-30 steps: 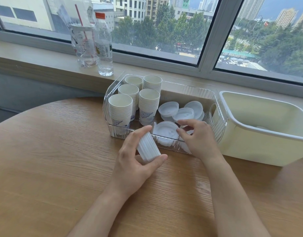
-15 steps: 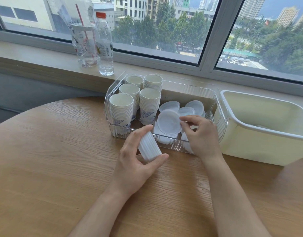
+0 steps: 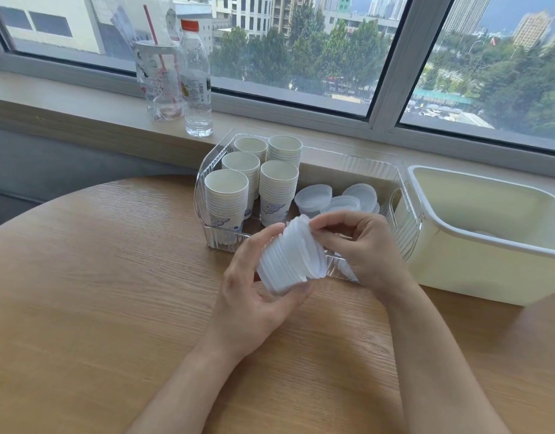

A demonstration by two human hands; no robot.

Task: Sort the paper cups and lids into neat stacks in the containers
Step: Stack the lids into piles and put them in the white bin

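table [image 3: 113, 292]: matt wood grain | near bin [image 3: 404, 195]: clear ribbed glossy plastic | cups [image 3: 226, 195]: white paper, matt | lid stack [image 3: 285, 261]: translucent white plastic, smooth | right tub [image 3: 476, 270]: cream plastic, smooth

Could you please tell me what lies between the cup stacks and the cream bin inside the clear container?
In the head view, loose white lids lie in the clear container between the cup stacks and the cream bin.
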